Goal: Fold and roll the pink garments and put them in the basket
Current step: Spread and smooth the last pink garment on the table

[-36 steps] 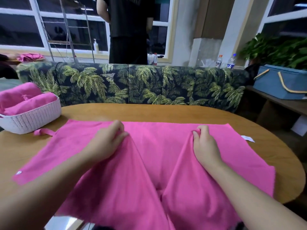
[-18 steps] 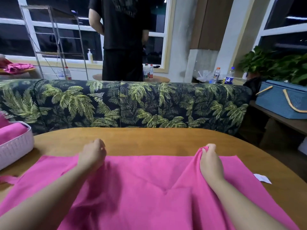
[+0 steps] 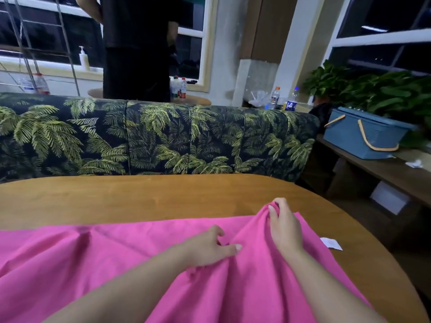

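The left hand has come across from the garment's left side and now lies near the right hand, thumb out flat, fingers loosely curled and touching the cloth without clearly gripping it. The right hand has kept its pinch on a raised peak of the garment at its far edge. The view has swung right too, so the basket is out of sight. I'd guess a fold is being gathered toward the middle, with rolling not yet begun. The garment is thin, matte pink cloth, spread wide over the near half of the smooth wooden counter (rounded at its right end), with soft creases fanning from the pinch. A small white tag lies just beside its right edge.
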A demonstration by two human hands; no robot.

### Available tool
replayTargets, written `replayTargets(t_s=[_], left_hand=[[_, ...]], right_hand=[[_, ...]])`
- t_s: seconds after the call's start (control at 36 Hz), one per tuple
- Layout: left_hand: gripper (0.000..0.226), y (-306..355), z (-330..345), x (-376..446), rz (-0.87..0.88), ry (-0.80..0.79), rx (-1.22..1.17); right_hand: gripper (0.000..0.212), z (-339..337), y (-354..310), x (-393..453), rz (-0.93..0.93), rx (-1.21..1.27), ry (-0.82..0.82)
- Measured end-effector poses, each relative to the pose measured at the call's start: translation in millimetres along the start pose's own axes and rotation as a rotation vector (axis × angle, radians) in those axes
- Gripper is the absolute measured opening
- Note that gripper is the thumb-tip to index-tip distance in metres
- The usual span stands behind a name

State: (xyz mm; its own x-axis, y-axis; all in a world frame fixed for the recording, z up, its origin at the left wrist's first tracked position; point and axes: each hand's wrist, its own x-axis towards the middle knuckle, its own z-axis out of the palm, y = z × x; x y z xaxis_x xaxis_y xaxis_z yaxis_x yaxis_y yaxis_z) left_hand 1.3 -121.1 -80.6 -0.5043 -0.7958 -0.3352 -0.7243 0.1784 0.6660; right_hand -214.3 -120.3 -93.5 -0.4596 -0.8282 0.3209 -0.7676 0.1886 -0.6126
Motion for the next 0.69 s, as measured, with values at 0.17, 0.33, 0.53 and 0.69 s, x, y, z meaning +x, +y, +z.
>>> replayTargets(t_s=[0.17, 0.33, 0.53, 0.69], left_hand=[[0.025, 17, -11, 5, -0.012, -0.240, -0.019], [0.028, 13, -18, 17, 0.073, -0.208, 0.436], [0.032, 16, -31, 43, -0.006, 0.158, 0.454], [0.025, 14, -20, 65, 0.049, 0.422, 0.312]], right_hand=[[0.014, -26, 33, 22, 0.035, 0.017, 0.063], [0.013, -43, 67, 34, 0.124, 0.042, 0.067], [0.024, -40, 87, 46, 0.225, -0.018, -0.066], [0.030, -41, 78, 70, 0.338, -0.032, -0.035]])
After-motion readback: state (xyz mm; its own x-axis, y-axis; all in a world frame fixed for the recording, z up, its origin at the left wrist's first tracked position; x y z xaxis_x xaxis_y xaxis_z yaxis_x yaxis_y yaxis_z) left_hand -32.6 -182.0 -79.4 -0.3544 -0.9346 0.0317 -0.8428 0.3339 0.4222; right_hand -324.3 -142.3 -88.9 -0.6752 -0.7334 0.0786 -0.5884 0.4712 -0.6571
